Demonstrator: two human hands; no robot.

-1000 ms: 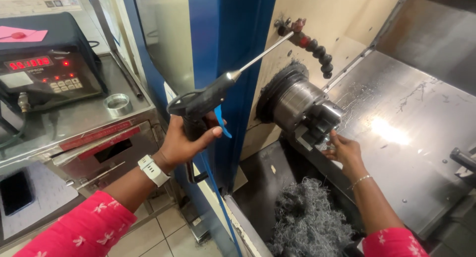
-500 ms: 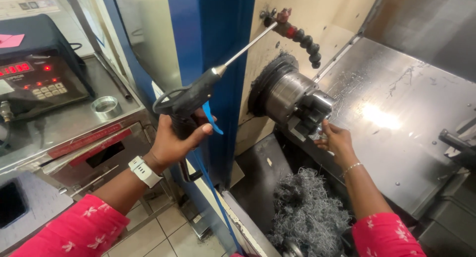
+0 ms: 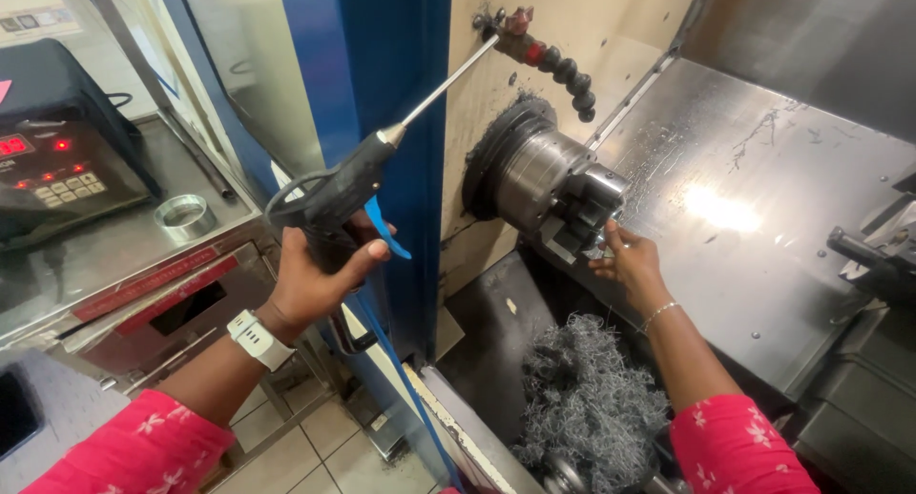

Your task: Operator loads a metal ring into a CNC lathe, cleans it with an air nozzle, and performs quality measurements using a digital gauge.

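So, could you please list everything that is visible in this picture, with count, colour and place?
air gun: one, black with a long silver nozzle, held at left centre
lathe chuck: one, grey metal, centre
coolant hose: one, black segments with a red joint, above the chuck
metal shavings: one pile, grey, below the chuck
blue door frame: one, centre
control box: one, black with red lights, far left
metal ring: one, silver, on the bench by the box
watch: one, white, left wrist
bracelet: one, thin, right wrist
left hand: grip on the air gun
right hand: fingers at the chuck
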